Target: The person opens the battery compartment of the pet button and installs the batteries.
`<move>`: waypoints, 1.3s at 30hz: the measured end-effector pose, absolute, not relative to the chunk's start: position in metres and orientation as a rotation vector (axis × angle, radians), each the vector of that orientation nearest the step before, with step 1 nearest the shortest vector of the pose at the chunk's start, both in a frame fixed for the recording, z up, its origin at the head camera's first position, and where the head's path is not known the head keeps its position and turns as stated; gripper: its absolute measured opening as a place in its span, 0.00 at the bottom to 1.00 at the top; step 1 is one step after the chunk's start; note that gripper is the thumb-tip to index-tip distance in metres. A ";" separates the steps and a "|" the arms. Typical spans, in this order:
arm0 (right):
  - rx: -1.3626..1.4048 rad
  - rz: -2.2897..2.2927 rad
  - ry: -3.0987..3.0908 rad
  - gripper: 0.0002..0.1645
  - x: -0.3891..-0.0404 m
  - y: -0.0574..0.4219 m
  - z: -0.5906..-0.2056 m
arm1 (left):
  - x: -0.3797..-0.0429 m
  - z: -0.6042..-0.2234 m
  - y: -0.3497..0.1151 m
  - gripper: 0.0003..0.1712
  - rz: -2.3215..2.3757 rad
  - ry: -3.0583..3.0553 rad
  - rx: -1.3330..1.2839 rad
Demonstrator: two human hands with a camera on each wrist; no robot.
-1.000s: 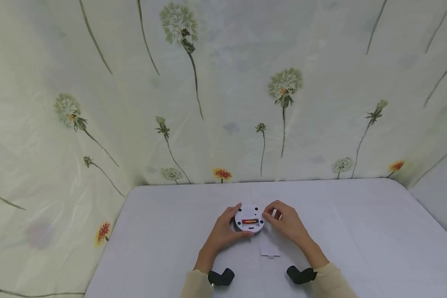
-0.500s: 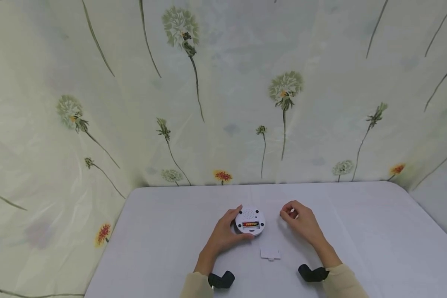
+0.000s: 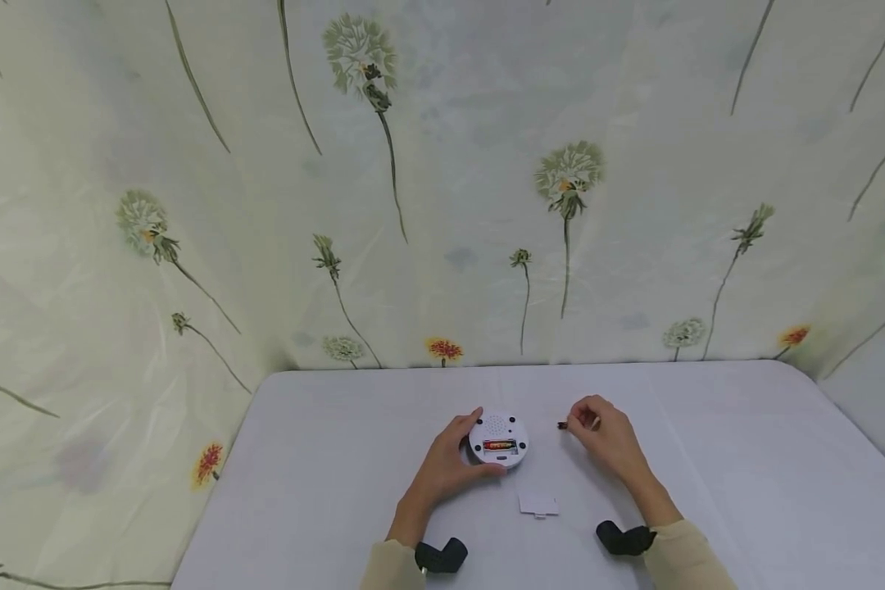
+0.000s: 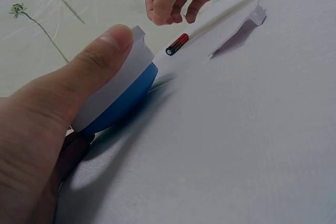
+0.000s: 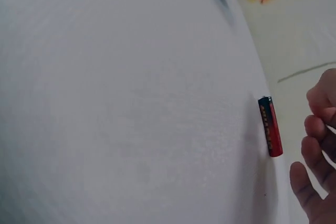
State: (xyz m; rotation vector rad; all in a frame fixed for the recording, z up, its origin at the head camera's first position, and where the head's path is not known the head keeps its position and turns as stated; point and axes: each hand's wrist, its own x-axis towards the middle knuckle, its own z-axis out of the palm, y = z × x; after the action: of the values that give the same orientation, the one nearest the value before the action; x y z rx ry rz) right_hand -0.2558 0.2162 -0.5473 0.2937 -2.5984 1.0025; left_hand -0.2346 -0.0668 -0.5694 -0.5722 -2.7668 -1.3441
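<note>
at a white-covered table, a left hand grips a round white-and-blue device, compartment up, while the right hand hovers opposite, fingers loosely bent, apparently holding nothing. a thin white cover lies between the hands, nearer the person. one battery sits inside the left-held device; a loose battery rests just below the right fingers. battery handling appears underway; the next move seems to call for a steady left grip and a precise right-hand pinch.
</note>
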 end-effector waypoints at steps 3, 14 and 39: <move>0.298 0.995 -2.621 0.04 -0.258 0.217 -0.548 | -0.235 -0.570 -0.066 0.58 -1.341 -2.769 -0.569; 0.340 0.988 -2.738 0.23 -0.260 0.223 -0.550 | -0.235 -0.569 -0.066 0.58 -1.346 -2.771 -0.563; 0.425 0.808 -2.756 0.07 -0.257 0.221 -0.550 | -0.234 -0.569 -0.067 0.58 -1.365 -2.763 -0.583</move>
State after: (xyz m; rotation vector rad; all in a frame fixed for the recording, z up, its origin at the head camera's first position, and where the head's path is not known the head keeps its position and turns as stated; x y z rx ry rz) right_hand -0.2570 0.2207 -0.5497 0.4254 -2.7560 0.8082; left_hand -0.2340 -0.0672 -0.5688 -0.5832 -2.7635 -1.3654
